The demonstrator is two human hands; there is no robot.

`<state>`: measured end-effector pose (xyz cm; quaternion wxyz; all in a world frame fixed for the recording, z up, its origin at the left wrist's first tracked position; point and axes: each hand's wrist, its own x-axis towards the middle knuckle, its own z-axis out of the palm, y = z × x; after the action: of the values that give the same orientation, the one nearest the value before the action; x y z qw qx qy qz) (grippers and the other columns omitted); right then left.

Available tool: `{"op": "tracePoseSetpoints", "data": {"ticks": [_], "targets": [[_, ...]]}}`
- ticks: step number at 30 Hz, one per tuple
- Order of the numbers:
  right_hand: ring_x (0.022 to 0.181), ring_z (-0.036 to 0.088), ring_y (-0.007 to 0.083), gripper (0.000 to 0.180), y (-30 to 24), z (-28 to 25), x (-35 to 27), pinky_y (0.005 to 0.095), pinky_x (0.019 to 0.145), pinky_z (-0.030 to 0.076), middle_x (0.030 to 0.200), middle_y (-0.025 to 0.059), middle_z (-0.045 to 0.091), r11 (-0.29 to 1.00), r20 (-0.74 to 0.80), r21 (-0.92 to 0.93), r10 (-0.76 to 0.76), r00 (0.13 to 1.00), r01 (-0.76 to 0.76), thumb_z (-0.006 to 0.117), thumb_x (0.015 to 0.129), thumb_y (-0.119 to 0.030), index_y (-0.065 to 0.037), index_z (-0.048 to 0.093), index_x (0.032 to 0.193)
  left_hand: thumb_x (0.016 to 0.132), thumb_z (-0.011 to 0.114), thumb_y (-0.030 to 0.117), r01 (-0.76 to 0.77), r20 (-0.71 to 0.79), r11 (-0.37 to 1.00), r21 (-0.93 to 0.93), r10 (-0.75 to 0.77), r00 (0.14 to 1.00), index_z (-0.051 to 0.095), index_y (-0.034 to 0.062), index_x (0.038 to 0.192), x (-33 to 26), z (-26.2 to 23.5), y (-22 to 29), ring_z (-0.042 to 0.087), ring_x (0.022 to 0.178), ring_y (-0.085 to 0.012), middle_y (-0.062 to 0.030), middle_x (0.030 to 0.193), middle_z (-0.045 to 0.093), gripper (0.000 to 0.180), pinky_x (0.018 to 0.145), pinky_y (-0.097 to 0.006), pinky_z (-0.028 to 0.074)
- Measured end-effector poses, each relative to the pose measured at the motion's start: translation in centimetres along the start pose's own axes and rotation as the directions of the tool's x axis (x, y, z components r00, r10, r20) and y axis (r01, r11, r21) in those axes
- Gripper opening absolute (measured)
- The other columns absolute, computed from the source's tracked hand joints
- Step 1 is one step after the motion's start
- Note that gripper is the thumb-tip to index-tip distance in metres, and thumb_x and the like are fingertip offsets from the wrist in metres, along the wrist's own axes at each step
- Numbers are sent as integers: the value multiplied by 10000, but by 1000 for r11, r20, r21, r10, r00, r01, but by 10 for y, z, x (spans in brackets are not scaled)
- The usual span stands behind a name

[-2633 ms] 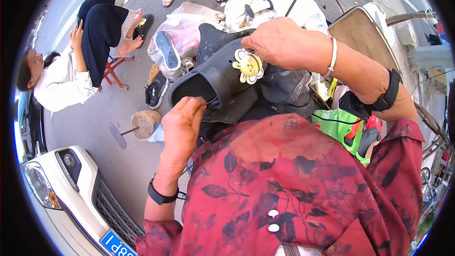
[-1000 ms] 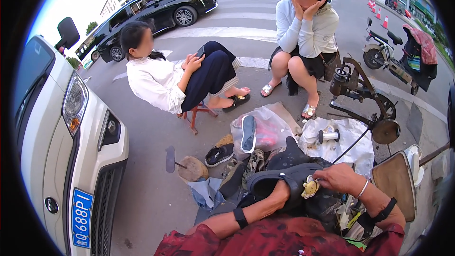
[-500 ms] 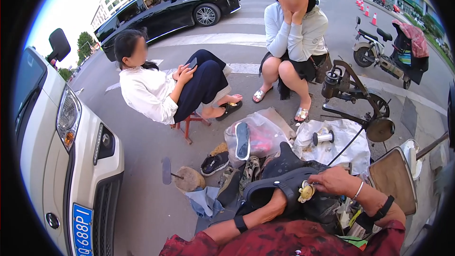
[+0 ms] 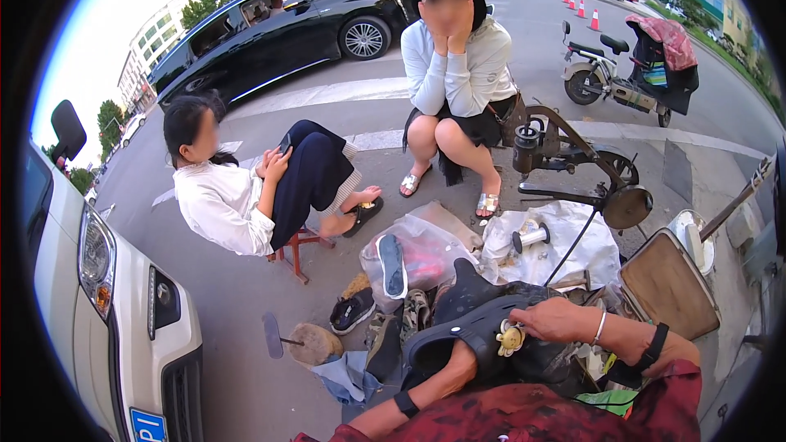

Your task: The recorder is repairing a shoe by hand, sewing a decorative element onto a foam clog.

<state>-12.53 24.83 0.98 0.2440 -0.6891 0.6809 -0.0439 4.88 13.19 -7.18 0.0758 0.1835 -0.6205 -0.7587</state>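
Observation:
A black clog shoe [image 4: 467,319] with a small yellow and white charm [image 4: 510,337] rests in my lap. My left hand [image 4: 460,362] is pushed into the shoe's opening, so its fingers are hidden. My right hand [image 4: 558,319] lies on top of the shoe beside the charm, fingers curled over it. A black band sits on each wrist, and a thin bracelet on the right.
Two people sit facing me on low seats: one in a white shirt [image 4: 221,200] on a red stool, one in a grey hoodie [image 4: 458,65]. Loose shoes [image 4: 354,311], a clear bag [image 4: 413,250], a black stitching machine [image 4: 573,164], a brown case [image 4: 667,282], a white car [image 4: 98,295].
The view has lifted from my lap to the street and the two seated people. Both hands stay on the black shoe.

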Motion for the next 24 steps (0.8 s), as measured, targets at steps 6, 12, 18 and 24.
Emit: {"op": "tracePoseSetpoints", "data": {"ticks": [6, 12, 18, 24], "targets": [[807, 658, 370, 255, -14, 0, -10, 482, 631, 504, 878, 148, 665, 997, -25, 57, 54, 998, -53, 482, 957, -224, -154, 520, 1200, 984, 403, 103, -196, 110, 945, 261, 172, 979, 538, 9, 1283, 9, -15, -29, 566, 1142, -207, -107, 1281, 593, 342, 1008, -319, 440], [813, 657, 374, 335, -12, 1, -22, 478, 659, 513, 876, 156, 670, 993, -19, 78, 94, 995, -92, 489, 954, -219, -205, 539, 1285, 975, 474, 105, -41, 44, 999, -17, 42, 998, 555, -4, 1259, 12, -11, -42, 575, 1102, -193, -100, 1244, 605, 315, 976, -316, 462], [904, 649, 364, 379, -30, -19, -29, 474, 741, 508, 925, 159, 679, 993, 44, 65, 94, 995, -96, 553, 918, -215, -173, 560, 1295, 969, 530, 119, 110, 8, 985, -134, -110, 994, 567, 5, 1251, 0, -1, 10, 613, 1014, -177, -91, 1182, 631, 307, 885, -297, 506], [965, 633, 385, 396, -8, -5, -20, 458, 845, 494, 1055, 195, 674, 956, 40, 281, 71, 997, -79, 555, 886, -161, -137, 597, 1280, 971, 533, 133, 261, 145, 962, -77, -248, 958, 566, 7, 1256, 8, 8, -7, 607, 1034, -178, -92, 1195, 624, 313, 895, -298, 500]]}}
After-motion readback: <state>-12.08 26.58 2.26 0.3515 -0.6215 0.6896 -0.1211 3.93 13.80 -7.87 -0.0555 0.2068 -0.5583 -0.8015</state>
